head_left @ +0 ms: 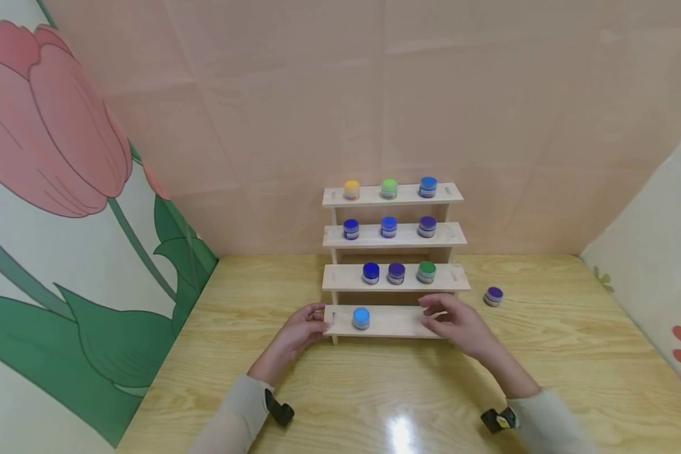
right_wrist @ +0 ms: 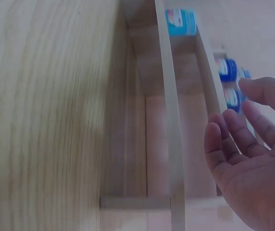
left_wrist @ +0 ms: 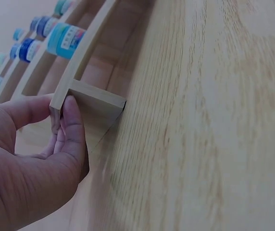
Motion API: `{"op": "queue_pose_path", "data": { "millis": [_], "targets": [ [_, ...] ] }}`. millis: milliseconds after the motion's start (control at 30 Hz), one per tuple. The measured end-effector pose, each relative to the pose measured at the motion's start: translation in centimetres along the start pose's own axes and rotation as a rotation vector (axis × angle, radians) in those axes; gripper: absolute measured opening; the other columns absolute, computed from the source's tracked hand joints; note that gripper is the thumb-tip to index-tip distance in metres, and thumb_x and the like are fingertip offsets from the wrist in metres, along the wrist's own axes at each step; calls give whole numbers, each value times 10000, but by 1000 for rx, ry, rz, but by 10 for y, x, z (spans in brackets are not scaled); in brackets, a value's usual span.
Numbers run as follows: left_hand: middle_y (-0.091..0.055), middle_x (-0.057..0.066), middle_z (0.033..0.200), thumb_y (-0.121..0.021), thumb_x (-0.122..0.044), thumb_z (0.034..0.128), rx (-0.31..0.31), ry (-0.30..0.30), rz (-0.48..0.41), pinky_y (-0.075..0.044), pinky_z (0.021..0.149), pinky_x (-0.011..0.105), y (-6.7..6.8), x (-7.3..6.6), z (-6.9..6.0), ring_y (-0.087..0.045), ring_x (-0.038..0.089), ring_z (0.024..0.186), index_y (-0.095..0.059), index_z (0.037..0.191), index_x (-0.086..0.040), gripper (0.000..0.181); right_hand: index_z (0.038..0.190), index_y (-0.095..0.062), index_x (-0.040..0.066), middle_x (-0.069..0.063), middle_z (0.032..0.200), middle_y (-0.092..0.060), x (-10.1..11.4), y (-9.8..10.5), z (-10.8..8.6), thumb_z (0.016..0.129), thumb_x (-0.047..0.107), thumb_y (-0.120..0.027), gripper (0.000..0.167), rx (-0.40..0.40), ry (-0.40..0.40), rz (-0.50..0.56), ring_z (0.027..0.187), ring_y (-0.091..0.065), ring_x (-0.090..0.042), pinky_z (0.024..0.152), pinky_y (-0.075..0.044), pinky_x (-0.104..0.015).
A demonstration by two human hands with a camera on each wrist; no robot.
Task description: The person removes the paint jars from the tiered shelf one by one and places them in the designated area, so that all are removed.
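A light wooden rack [head_left: 396, 235] with four stepped shelves stands on the table. My left hand [head_left: 299, 331] pinches the left end of its lowest shelf; in the left wrist view the left hand [left_wrist: 46, 149] has thumb and fingers on either side of the board end [left_wrist: 59, 98]. My right hand [head_left: 458, 323] is over the right end of that shelf, fingers loosely bent and holding nothing; the right wrist view shows the right hand [right_wrist: 257, 154] beside the shelves. A light blue jar [head_left: 361, 318] sits on the lowest shelf, left of its middle.
Three jars stand on each upper shelf, among them a yellow jar [head_left: 352, 190], a lime jar [head_left: 389, 188] and a green-lidded jar [head_left: 426, 272]. A purple-lidded jar [head_left: 493, 296] rests on the wooden table [head_left: 550, 328] right of the rack. Behind is a pinkish backdrop [head_left: 284, 126].
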State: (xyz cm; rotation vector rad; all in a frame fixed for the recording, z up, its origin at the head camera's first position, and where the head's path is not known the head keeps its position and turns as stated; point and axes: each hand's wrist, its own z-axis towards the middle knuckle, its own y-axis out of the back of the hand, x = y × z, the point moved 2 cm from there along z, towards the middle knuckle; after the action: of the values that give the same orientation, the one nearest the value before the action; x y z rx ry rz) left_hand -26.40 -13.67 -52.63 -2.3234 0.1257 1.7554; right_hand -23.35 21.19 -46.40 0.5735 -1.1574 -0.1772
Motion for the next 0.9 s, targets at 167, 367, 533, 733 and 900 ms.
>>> {"op": "queue_pose_path", "data": {
  "millis": [167, 367, 533, 733, 900],
  "targets": [
    [-536, 107, 1100, -611, 79, 941, -4, -2, 5, -572, 823, 327, 0, -1, 0, -592, 194, 926, -431, 1459, 50, 550, 1214, -644, 17, -203, 1189, -664, 5, -14, 9, 929, 65, -727, 301, 28, -16, 47, 1033, -659, -304, 859, -579, -287],
    [-530, 101, 1087, -612, 85, 936, -9, 1, 8, -568, 813, 320, -1, -1, 0, -585, 193, 918, -431, 1462, 47, 557, 1220, -642, 11, -207, 1192, -664, 9, -30, 17, 928, 55, -725, 307, 36, -15, 37, 1035, -664, -303, 869, -579, -299],
    [-521, 93, 1079, -612, 82, 937, -5, 5, 13, -561, 808, 307, 0, -1, -1, -571, 188, 919, -422, 1472, 45, 569, 1224, -646, 7, -222, 1193, -661, 13, -41, 23, 925, 49, -727, 313, 30, 4, 53, 1027, -670, -314, 863, -584, -312],
    [-519, 94, 1072, -620, 83, 930, 2, 6, 16, -563, 801, 299, 1, 0, 0, -571, 193, 919, -421, 1466, 47, 573, 1241, -637, -2, -226, 1215, -652, 20, -53, 31, 929, 47, -722, 328, 51, -9, 84, 1049, -663, -339, 888, -583, -377],
    [-518, 94, 1069, -622, 85, 927, -2, 7, 17, -565, 797, 298, 1, -1, 1, -572, 193, 917, -430, 1457, 47, 566, 1248, -632, -4, -213, 1218, -653, 22, -65, 37, 927, 46, -722, 337, 73, -1, 99, 1050, -661, -343, 901, -578, -429]
  ]
}}
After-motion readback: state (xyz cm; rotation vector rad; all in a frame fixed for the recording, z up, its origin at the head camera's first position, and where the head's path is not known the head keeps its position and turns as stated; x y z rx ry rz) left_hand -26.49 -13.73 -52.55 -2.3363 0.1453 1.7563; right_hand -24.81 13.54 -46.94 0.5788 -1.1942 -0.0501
